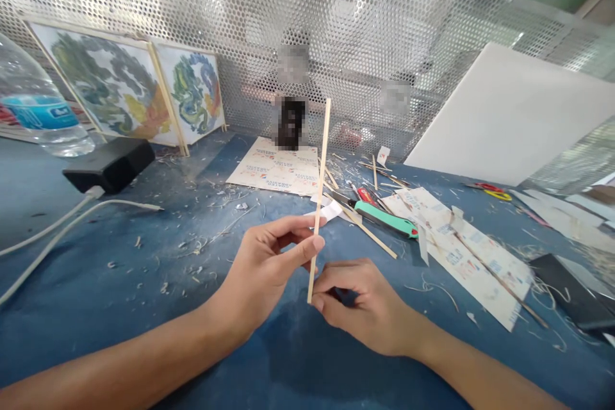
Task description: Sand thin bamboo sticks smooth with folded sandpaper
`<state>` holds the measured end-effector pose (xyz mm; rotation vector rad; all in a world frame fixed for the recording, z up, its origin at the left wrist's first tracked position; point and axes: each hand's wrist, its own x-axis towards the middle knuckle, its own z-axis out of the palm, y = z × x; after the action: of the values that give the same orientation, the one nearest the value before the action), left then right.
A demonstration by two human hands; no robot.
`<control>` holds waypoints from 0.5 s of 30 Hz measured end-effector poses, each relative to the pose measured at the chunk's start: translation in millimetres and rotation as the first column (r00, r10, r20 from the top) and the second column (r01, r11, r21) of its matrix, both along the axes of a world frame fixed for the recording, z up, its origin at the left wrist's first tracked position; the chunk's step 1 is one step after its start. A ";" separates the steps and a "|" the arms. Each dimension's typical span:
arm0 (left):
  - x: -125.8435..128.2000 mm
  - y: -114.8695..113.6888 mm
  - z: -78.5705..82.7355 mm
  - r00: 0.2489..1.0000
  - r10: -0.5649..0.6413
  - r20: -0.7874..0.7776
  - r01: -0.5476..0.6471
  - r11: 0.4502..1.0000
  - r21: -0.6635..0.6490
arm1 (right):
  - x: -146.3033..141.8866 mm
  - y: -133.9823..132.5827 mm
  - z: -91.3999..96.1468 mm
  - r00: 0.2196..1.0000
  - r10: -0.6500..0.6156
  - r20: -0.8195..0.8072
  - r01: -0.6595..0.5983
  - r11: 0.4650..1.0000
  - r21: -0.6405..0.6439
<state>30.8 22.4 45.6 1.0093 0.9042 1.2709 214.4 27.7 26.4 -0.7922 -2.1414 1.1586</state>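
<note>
A thin pale wooden strip [322, 170] stands nearly upright, tilted slightly right, above the blue table. My left hand [269, 256] pinches it below its middle between thumb and fingers. At the strip's lower end, my right hand [368, 301] is closed with thumb and forefinger pressed together against it; the fingertips are partly hidden behind the strip. Beyond my hands lies a green-handled knife [384, 218] with its blade out, beside a red-handled tool [368, 196]. Another wooden strip [377, 238] rests near the knife, next to small white paper pieces [331, 210].
Framed paintings [115, 86], a water bottle [45, 115], a black power adapter [109, 163] and white cables [57, 237] are at left. Printed sheets [276, 166], scissors [494, 191] and a white board [509, 115] lie beyond. Shavings litter the table [192, 307]; a perforated metal screen [250, 6] stands behind.
</note>
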 end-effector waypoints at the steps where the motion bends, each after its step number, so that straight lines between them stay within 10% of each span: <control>1: 0.1 0.0 0.5 1.000 -0.008 0.003 0.008 1.000 -0.002 | -0.9 -0.3 -0.7 1.000 -0.005 -0.017 0.005 1.000 -0.020; 5: -1.6 0.8 1.8 1.000 -0.031 -0.002 0.031 1.000 -0.003 | 1.4 0.8 -3.0 0.996 -0.092 -0.009 0.092 0.995 -0.041; 15: -13.8 6.6 0.6 0.999 0.031 -0.028 -0.029 0.999 0.041 | 21.4 66.1 1.4 0.795 -0.533 0.290 0.345 0.790 0.507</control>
<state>17.0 29.1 46.1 1.0511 0.9217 1.3074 235.8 93.8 27.7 -1.3372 -2.2322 0.2476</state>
